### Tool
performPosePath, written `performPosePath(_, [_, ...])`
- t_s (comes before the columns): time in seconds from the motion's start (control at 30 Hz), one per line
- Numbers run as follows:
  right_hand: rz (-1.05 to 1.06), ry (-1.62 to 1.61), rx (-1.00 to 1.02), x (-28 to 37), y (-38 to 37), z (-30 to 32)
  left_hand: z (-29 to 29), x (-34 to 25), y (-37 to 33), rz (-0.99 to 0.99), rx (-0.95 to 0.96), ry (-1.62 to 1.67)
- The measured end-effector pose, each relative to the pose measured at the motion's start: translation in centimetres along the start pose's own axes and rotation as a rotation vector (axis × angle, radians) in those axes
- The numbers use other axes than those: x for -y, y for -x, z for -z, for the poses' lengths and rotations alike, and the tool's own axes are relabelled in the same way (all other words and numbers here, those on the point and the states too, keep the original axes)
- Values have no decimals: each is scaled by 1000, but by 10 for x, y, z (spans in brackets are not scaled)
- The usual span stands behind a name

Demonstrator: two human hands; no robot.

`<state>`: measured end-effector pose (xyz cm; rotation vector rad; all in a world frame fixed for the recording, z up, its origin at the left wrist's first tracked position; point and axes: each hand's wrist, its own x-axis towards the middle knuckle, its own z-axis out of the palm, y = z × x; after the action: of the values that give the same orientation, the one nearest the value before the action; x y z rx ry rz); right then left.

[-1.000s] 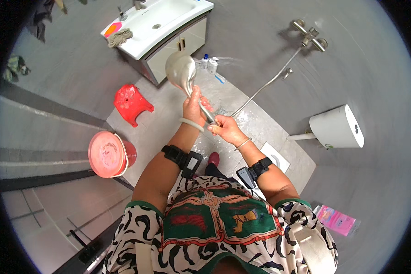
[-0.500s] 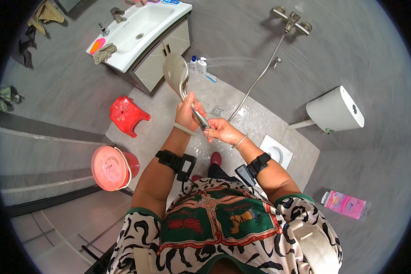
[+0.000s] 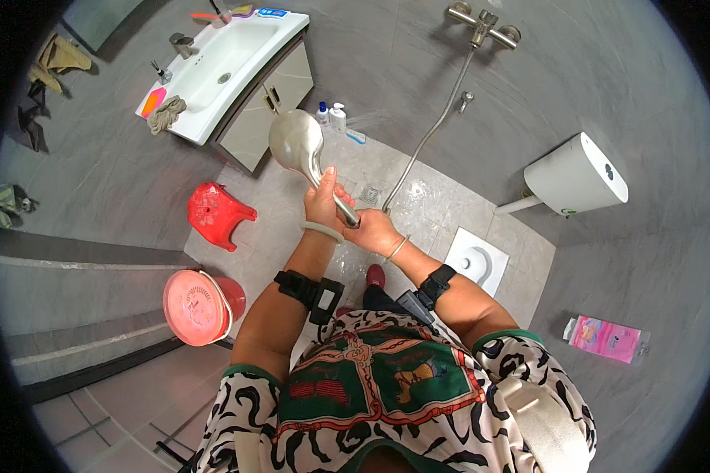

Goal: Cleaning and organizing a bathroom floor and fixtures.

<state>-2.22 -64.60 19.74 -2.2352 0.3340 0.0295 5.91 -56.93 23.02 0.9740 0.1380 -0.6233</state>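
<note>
A silver shower head (image 3: 297, 143) is tilted up and to the left, its rounded back towards me. My left hand (image 3: 323, 206) is wrapped round its handle, with the thumb lying along it. At the handle's lower end, my right hand (image 3: 375, 235) is closed, its fingertips partly hidden. The metal shower hose (image 3: 424, 142) hangs from the wall mixer tap (image 3: 485, 30) and disappears behind my right hand, so its join with the handle is hidden.
A white washbasin (image 3: 229, 59) on a cabinet stands far left. Left are a red stool (image 3: 217, 214) and a lidded pink bucket (image 3: 197, 306). Bottles (image 3: 337, 117) stand by the far wall. On the right are a squat toilet (image 3: 481, 264) and white cistern (image 3: 580, 181). The floor is wet.
The shower head has turned slightly, showing more of its back. My right hand has rolled over the handle's end, hiding its thumb. Thin water jets near the bottles no longer show.
</note>
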Motion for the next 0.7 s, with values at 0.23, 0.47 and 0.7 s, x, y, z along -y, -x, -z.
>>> performPosePath(0.23, [-93, -563, 367, -18, -11, 2, 3, 5, -16, 55, 159, -73])
performPosePath(0.47, [-113, -668, 510, -27, -22, 23, -7, 12, -36, 137, 300, -110])
performPosePath(0.7, [-62, -583, 652, -55, -34, 40, -29, 14, -44, 236, 312, -2])
